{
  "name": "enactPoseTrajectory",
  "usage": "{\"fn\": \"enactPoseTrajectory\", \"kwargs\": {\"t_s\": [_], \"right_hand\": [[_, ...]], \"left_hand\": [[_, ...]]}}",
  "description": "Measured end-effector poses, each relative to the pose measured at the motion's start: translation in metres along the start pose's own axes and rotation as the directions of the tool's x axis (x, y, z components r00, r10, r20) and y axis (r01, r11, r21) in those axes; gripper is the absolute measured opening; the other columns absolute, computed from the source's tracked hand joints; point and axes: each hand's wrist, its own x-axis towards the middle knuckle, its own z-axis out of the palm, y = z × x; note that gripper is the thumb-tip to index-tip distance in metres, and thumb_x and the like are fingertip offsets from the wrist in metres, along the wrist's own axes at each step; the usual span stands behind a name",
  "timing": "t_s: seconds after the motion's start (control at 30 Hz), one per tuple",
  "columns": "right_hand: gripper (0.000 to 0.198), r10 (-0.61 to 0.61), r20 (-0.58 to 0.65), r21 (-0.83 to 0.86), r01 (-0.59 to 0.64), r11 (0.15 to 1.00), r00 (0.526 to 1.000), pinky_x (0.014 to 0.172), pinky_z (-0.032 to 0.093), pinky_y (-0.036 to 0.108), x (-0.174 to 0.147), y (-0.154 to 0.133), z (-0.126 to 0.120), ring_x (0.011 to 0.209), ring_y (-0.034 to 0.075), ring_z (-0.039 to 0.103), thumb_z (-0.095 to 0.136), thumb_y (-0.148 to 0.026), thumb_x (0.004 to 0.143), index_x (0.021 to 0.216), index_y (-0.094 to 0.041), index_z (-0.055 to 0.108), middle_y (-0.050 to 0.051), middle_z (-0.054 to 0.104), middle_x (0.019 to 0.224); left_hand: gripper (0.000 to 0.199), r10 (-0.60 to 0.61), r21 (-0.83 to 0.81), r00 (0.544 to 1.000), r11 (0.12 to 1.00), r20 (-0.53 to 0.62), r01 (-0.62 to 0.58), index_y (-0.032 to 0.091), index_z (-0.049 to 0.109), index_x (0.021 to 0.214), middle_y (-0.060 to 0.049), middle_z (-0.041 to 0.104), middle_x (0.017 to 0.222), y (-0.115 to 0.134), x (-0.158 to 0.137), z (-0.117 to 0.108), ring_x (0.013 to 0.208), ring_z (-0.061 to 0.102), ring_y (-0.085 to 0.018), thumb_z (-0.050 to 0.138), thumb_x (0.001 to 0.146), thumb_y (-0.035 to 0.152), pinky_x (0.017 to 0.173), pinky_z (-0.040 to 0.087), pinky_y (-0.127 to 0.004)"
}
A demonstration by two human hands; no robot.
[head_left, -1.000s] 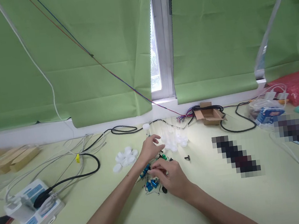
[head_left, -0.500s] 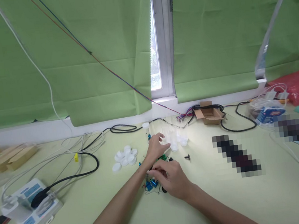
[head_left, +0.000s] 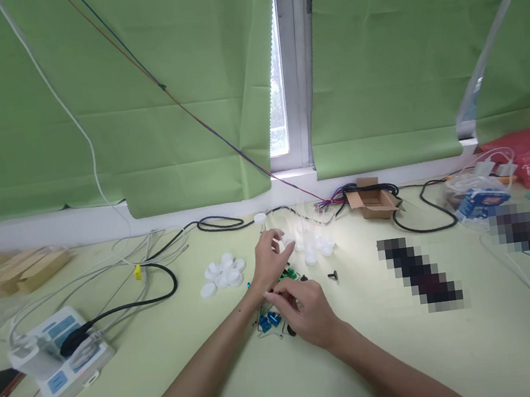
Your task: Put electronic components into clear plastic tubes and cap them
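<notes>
My left hand reaches over the pile of small parts, thumb and fingers curved but apart, with nothing clearly visible between them. Just beyond its fingertips is a white round cap. To its right stands a clear tube with a white base, among other transparent tubes that are hard to make out. My right hand is lower and nearer, thumb and forefinger pinched beside my left wrist; what they hold is too small to name. Blue parts and green parts lie under and around both hands.
Several white caps lie at left. A black screw-like piece rests at right. Further back are a small open cardboard box and black cables. A white power strip with plugs sits at far left.
My left hand has shifted slightly up and left, now covering the blue part that showed below the far white cap. My right hand stays pinched in nearly the same place.
</notes>
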Motion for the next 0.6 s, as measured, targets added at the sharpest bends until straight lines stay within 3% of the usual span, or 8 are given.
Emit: {"fn": "enactPoseTrajectory", "kwargs": {"t_s": [0.1,0.17,0.27,0.33,0.47,0.6], "right_hand": [[0.026,0.009,-0.019,-0.005,-0.009,1.0,1.0,0.051,0.035,0.027,0.0,0.0,-0.001,0.048,0.013,0.043,0.05,-0.03,0.097,0.074,-0.022,0.059,-0.001,0.053,0.057],[0.026,0.02,-0.03,-0.01,-0.021,1.0,0.999,0.051,0.035,0.027,0.0,0.0,-0.002,0.048,0.013,0.042,0.051,-0.031,0.096,0.073,-0.022,0.058,-0.001,0.052,0.058],[0.027,0.039,-0.045,-0.016,-0.039,0.999,0.998,0.052,0.036,0.027,0.0,-0.001,-0.003,0.049,0.013,0.042,0.051,-0.033,0.096,0.074,-0.022,0.06,0.0,0.053,0.059],[0.028,0.045,-0.063,-0.014,-0.046,0.999,0.997,0.052,0.037,0.026,0.001,-0.001,-0.005,0.05,0.013,0.044,0.051,-0.034,0.096,0.073,-0.022,0.061,0.0,0.054,0.06],[0.026,0.071,-0.152,0.029,-0.068,0.997,0.986,0.051,0.038,0.025,0.002,-0.002,-0.007,0.049,0.012,0.044,0.055,-0.034,0.095,0.073,-0.021,0.061,-0.002,0.053,0.058],[0.029,0.249,-0.203,0.175,-0.215,0.961,0.947,0.047,0.035,0.025,0.003,-0.006,-0.011,0.045,0.011,0.042,0.058,-0.039,0.093,0.07,-0.021,0.056,-0.004,0.048,0.051]], "left_hand": [[0.016,0.119,-0.013,0.982,0.992,-0.148,-0.122,0.022,0.057,0.094,-0.002,0.055,0.094,0.005,-0.012,-0.02,0.067,0.051,-0.013,0.061,0.085,0.034,0.058,0.045,-0.026],[0.017,0.182,0.05,0.961,0.983,-0.207,-0.176,0.021,0.058,0.096,-0.004,0.057,0.096,0.005,-0.024,-0.036,0.072,0.054,-0.015,0.062,0.085,0.034,0.063,0.047,-0.028],[0.017,0.235,0.124,0.951,0.969,-0.203,-0.213,0.022,0.057,0.102,-0.005,0.064,0.099,0.001,-0.045,-0.058,0.089,0.061,-0.02,0.06,0.087,0.03,0.082,0.049,-0.033],[0.017,0.26,0.152,0.952,0.96,-0.162,-0.236,0.022,0.057,0.104,-0.006,0.066,0.104,-0.005,-0.059,-0.071,0.095,0.063,-0.021,0.058,0.089,0.028,0.085,0.049,-0.034],[0.016,0.294,0.263,0.938,0.934,-0.183,-0.242,0.022,0.057,0.102,-0.004,0.067,0.093,-0.018,-0.082,-0.089,0.084,0.064,-0.02,0.059,0.087,0.025,0.079,0.049,-0.032],[0.02,0.31,0.271,0.938,0.926,-0.156,-0.262,0.021,0.058,0.107,-0.005,0.064,0.09,-0.025,-0.093,-0.097,0.083,0.063,-0.02,0.059,0.087,0.023,0.076,0.05,-0.031]]}}
